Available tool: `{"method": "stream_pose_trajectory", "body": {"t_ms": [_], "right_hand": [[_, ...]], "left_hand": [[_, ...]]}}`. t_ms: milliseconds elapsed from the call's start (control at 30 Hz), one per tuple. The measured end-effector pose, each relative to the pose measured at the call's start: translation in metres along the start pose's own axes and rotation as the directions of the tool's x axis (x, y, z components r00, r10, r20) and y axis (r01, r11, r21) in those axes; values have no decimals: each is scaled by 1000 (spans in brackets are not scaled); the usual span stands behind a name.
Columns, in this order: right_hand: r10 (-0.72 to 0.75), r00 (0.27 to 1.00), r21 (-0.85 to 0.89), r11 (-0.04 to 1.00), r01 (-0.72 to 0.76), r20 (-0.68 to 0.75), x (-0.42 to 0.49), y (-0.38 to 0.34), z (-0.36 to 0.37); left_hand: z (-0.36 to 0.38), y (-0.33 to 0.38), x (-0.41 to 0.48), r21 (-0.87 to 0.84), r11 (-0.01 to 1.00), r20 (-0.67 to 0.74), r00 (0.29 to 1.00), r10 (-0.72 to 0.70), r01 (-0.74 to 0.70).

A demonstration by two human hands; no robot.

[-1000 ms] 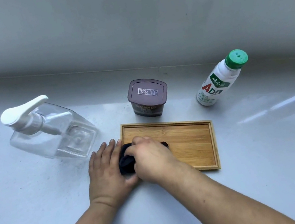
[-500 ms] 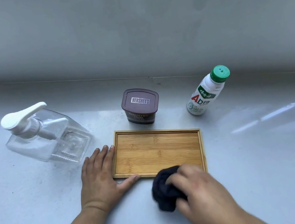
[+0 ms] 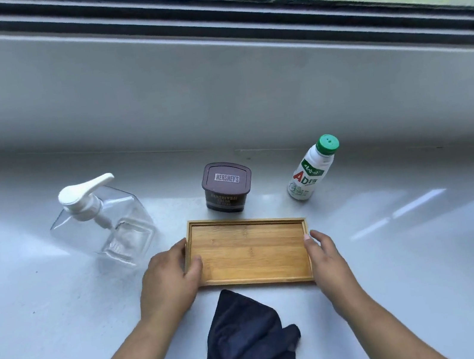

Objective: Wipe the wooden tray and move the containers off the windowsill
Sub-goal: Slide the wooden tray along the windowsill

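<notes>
The wooden tray (image 3: 249, 251) lies flat on the white windowsill (image 3: 428, 241). My left hand (image 3: 168, 280) grips its left end, thumb over the rim. My right hand (image 3: 325, 254) touches its right end with fingers curled against the edge. A dark blue cloth (image 3: 249, 346) lies crumpled on the sill just in front of the tray, between my forearms, held by neither hand. Behind the tray stand a clear pump bottle (image 3: 105, 223) at the left, a brown Hershey's tub (image 3: 227, 186) in the middle and a white bottle with a green cap (image 3: 311, 171) at the right.
A grey wall rises behind the containers up to a dark window frame (image 3: 234, 23). Grass and a fence show through the glass. The sill stretches wide to the left and right of the tray.
My right hand has let go of the dark cloth, which now lies in front of the tray, and moved to the tray's right end. My left hand shifted onto the left rim. The view tilted up.
</notes>
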State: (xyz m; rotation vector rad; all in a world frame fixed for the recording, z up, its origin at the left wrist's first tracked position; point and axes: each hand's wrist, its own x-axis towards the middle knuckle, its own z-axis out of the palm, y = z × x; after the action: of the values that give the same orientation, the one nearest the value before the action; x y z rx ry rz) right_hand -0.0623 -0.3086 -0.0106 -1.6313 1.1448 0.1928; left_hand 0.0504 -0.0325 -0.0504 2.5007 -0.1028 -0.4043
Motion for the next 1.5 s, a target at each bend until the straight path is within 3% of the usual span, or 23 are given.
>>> {"method": "stream_pose_trajectory", "body": {"t_ms": [100,300,633,867,1067,1500], "right_hand": [[67,997,234,969,-75,43,-6,-9,3],[-20,999,307,951,27,-26,-53,-35,-45],[-144,966,323,923,210,-217,-127,-49,-178],[-182,943,333,903,272,-278,-125,-45,-249],[-174,944,348,898,269,-282,-69,-35,-312],[-97,991,369,921,126,-95,126,12,-406]], "left_hand": [[-19,22,4,-318,917,154,968,-199,239],[-62,65,-3,-491,847,242,966,-91,203],[-79,181,-64,-526,850,313,935,168,24],[-56,253,-79,-544,839,340,913,224,-3],[-2,309,-74,-518,855,374,904,205,20],[146,410,-39,-416,879,407,912,-48,232]]}}
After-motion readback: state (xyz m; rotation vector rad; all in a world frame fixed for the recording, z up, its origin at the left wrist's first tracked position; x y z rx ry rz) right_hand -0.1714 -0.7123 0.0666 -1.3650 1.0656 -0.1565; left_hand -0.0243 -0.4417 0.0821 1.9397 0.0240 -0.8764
